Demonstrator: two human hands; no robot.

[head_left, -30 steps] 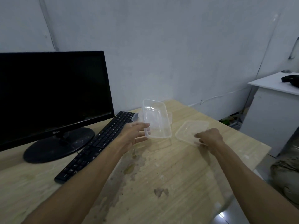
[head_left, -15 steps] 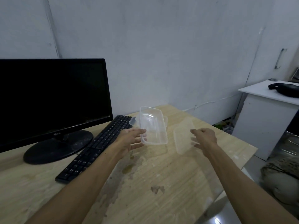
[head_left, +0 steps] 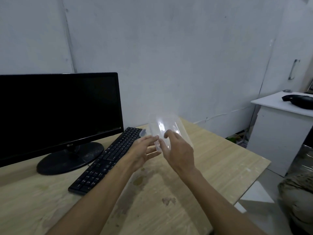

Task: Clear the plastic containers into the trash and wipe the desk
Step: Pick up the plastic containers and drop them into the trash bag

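I see the clear container (head_left: 166,131) raised above the tabletop (head_left: 211,158) — left hand (head_left: 144,150) pinching its near edge, right hand (head_left: 177,150) fingers curled against its side.

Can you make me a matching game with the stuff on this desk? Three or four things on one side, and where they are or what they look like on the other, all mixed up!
Things:
1. monitor
2. keyboard
3. clear plastic container
4. brown stains

Descriptions:
A. held up off the desk between both hands
B. dried onto the wooden desk top
C. black and flat, lying in front of the round stand
D. dark screen, standing at the left

Pairs: 1-D, 2-C, 3-A, 4-B
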